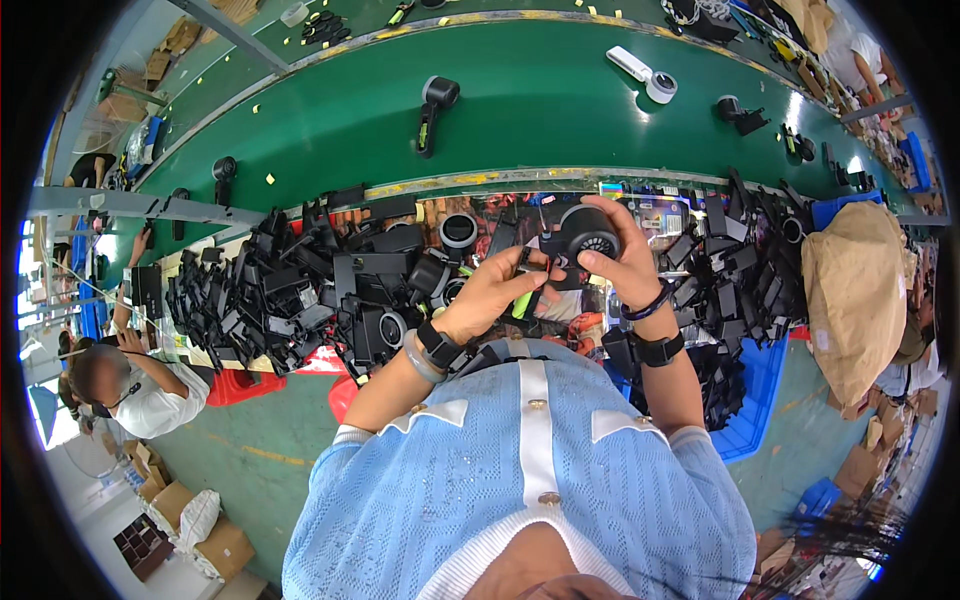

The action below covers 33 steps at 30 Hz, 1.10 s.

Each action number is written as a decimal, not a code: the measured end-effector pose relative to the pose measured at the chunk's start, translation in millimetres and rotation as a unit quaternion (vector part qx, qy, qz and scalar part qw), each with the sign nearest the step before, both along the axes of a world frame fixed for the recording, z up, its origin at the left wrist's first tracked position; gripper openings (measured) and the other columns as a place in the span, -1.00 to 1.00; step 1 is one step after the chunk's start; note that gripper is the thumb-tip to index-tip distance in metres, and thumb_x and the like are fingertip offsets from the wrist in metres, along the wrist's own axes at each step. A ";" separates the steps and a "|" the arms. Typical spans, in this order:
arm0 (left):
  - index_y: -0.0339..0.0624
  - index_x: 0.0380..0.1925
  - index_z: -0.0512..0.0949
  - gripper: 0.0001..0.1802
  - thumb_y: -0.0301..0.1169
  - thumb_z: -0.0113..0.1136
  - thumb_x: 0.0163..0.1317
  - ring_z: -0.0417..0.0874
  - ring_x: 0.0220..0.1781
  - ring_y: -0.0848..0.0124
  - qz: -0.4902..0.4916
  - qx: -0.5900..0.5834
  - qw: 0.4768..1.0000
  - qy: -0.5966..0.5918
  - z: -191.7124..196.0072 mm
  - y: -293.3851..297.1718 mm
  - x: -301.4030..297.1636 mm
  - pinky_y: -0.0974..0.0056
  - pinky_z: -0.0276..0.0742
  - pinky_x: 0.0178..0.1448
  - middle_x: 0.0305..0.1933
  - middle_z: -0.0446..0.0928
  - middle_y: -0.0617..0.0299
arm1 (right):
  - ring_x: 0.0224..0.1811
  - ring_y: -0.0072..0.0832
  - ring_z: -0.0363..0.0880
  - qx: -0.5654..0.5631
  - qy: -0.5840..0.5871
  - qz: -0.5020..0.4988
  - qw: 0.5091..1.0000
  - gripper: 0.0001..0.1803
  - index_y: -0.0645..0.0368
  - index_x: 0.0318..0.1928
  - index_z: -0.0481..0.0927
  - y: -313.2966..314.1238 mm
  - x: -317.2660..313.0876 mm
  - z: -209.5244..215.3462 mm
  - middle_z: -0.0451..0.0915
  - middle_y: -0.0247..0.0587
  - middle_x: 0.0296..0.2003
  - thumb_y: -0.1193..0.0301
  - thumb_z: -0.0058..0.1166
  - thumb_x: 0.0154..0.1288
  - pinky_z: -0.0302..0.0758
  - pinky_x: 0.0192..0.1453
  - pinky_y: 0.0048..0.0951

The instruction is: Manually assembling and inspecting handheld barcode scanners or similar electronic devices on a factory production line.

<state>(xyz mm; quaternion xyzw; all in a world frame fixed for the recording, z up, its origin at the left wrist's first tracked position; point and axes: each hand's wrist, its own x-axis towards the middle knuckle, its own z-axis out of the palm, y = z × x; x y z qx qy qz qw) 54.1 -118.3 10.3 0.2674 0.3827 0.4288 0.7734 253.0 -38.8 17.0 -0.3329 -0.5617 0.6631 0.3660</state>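
Over the near edge of the work table, my right hand is closed around the round black head of a handheld fan, its vented end showing. My left hand is closed at the fan's handle side, where small black parts sit between the fingertips. A bright green cell-like piece shows just below those fingers. How the handle parts join is partly hidden by my fingers. Beside my left hand lie fan heads with silver rings and black housings.
Heaps of black plastic parts lie left and right. Beyond runs a green conveyor belt carrying a black fan and a white fan. A blue bin and brown sack stand right; a co-worker sits left.
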 end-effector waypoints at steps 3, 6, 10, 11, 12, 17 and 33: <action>-0.25 -0.13 0.39 -0.81 -0.42 0.04 0.30 0.62 -0.31 0.43 0.020 0.001 1.000 0.016 2.7 1.3 2.7 0.34 0.63 -0.23 -0.15 0.55 0.11 | 0.08 -0.46 0.41 0.001 0.000 0.003 1.000 -0.27 0.18 0.19 0.28 1.5 0.5 5.2 0.45 -0.21 0.00 0.45 0.32 -0.01 0.34 0.17 -0.44; -0.26 -0.18 0.40 -0.82 -0.41 0.06 0.30 0.63 -0.40 0.43 0.028 -0.017 0.999 0.033 1.2 2.6 4.7 0.36 0.63 -0.27 -0.22 0.57 0.10 | 0.08 -0.46 0.41 0.015 -0.011 0.006 1.000 -0.27 0.19 0.19 0.28 0.4 0.8 5.0 0.46 -0.21 -0.01 0.44 0.33 -0.02 0.34 0.18 -0.43; -0.28 -0.22 0.41 -0.86 -0.45 0.05 0.29 0.64 -0.46 0.41 0.056 -0.026 0.997 0.055 -3.4 2.3 6.6 0.38 0.63 -0.34 -0.30 0.58 0.08 | 0.08 -0.46 0.41 0.017 -0.011 0.002 1.000 -0.26 0.21 0.19 0.28 -2.4 0.2 4.2 0.44 -0.20 0.00 0.43 0.34 -0.02 0.33 0.19 -0.43; -0.29 -0.23 0.41 -0.87 -0.47 0.04 0.28 0.65 -0.47 0.40 0.059 -0.029 0.996 0.065 -5.8 2.4 6.6 0.39 0.63 -0.35 -0.32 0.58 0.08 | 0.07 -0.47 0.42 0.016 -0.004 -0.001 1.000 -0.26 0.21 0.19 0.28 -2.7 0.1 3.6 0.44 -0.21 0.01 0.43 0.35 -0.02 0.33 0.19 -0.43; -0.32 -0.22 0.44 -0.85 -0.50 0.07 0.22 0.61 -0.53 0.44 0.072 -0.035 0.994 0.078 -7.1 2.9 8.4 0.39 0.54 -0.47 -0.36 0.59 0.09 | 0.07 -0.47 0.42 0.010 0.008 -0.001 1.000 -0.28 0.21 0.19 0.29 -0.5 -0.4 1.7 0.43 -0.21 0.02 0.44 0.33 0.01 0.33 0.20 -0.43; -0.37 -0.34 0.48 -0.83 -0.48 0.15 0.08 0.57 -0.53 0.51 0.012 0.012 0.972 0.233 0.3 2.8 6.8 0.43 0.51 -0.44 -0.40 0.57 0.15 | 0.05 -0.54 0.39 0.020 -0.067 0.177 0.982 -0.32 0.26 0.19 0.32 28.3 1.0 16.3 0.43 -0.24 0.01 0.47 0.28 0.02 0.32 0.17 -0.46; -0.42 -0.02 0.35 -0.52 -0.27 0.20 0.23 0.64 -0.21 0.40 0.025 0.006 0.996 0.087 -11.5 13.2 3.4 0.41 0.52 -0.10 -0.16 0.54 0.10 | -0.04 -0.34 0.49 0.158 -0.142 0.001 0.977 -0.59 0.18 0.16 0.36 0.5 -11.5 -39.2 0.48 -0.09 -0.05 0.23 -0.25 0.44 0.40 0.06 -0.39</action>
